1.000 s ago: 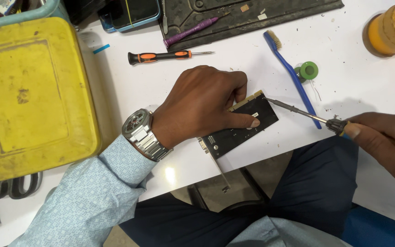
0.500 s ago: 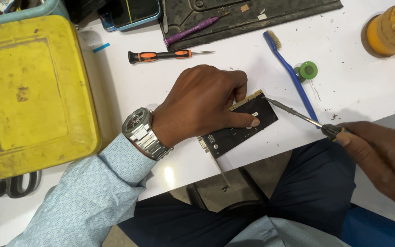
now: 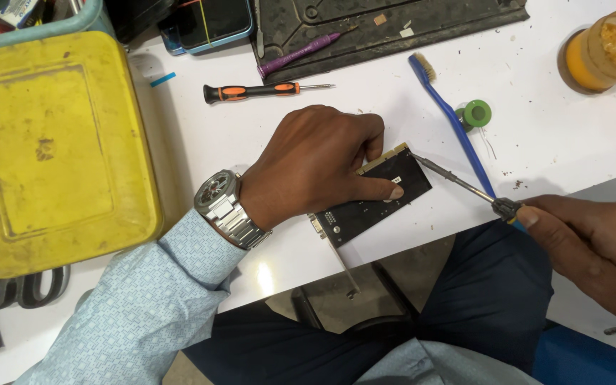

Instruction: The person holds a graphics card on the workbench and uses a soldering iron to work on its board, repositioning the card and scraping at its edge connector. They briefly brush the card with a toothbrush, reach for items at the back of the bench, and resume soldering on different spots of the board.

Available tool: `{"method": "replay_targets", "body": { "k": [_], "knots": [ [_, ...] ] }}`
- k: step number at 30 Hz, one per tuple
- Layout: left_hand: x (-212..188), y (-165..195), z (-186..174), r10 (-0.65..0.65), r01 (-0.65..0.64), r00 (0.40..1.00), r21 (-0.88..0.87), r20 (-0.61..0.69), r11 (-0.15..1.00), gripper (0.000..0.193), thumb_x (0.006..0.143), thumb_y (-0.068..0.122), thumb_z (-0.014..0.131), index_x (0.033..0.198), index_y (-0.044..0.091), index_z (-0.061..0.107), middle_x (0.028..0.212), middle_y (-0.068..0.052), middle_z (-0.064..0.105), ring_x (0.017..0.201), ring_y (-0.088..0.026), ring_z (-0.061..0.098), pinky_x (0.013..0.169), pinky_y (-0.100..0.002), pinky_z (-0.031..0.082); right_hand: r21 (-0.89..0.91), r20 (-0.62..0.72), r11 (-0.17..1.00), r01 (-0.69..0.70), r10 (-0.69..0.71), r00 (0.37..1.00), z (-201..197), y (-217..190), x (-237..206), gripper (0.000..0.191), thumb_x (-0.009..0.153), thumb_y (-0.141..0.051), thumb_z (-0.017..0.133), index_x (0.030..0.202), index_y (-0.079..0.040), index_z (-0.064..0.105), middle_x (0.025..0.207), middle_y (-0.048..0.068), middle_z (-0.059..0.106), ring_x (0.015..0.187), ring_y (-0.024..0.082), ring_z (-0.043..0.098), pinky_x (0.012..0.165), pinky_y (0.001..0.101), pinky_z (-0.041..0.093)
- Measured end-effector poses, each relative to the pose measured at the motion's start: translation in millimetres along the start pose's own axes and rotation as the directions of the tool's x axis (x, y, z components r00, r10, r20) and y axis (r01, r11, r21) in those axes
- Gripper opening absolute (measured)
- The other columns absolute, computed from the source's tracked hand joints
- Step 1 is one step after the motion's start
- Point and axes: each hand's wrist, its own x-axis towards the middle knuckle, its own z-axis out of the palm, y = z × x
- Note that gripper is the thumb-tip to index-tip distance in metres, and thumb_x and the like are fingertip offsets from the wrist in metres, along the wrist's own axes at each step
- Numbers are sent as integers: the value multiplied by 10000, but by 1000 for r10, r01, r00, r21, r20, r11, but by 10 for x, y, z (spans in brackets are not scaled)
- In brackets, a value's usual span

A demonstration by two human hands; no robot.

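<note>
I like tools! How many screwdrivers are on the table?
2: a black-and-orange screwdriver lies on the white table above the left hand; a purple screwdriver rests on the dark mat. Others may be hidden.

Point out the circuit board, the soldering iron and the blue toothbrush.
circuit board [image 3: 376,203]: head view, on its bare black face below the fingertip.
soldering iron [image 3: 458,182]: head view, midway along its metal shaft.
blue toothbrush [image 3: 447,107]: head view, on its handle below the bristles.

An electronics repair workshop: soldering iron [image 3: 458,182], circuit board [image 3: 383,196], screwdriver [image 3: 258,90] on a white bench [image 3: 536,142].
</note>
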Motion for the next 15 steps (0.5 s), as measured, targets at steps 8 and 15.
{"method": "replay_targets", "body": {
  "k": [8,15],
  "knots": [
    [-16,26,-4,-48,47,999,10,23,999,484,648,522,904,792,101,713,575,-16,666,502,-173,631,495,-335,454,644,387,716,-270,0,922,121,260,143,590,1075,-498,359,1198,-31,698,511,110,453,345,185,325,334,356,311],
    [17,252,-245,-83,86,990,22,-114,996,422,813,484,829,880,72,768,687,-59,724,547,-188,670,530,-338,495,914,321,327,-239,-228,919,408,455,-38,632,1036,-528,374,1137,38,634,516,47,371,375,121,277,322,293,249]
  ]
}}
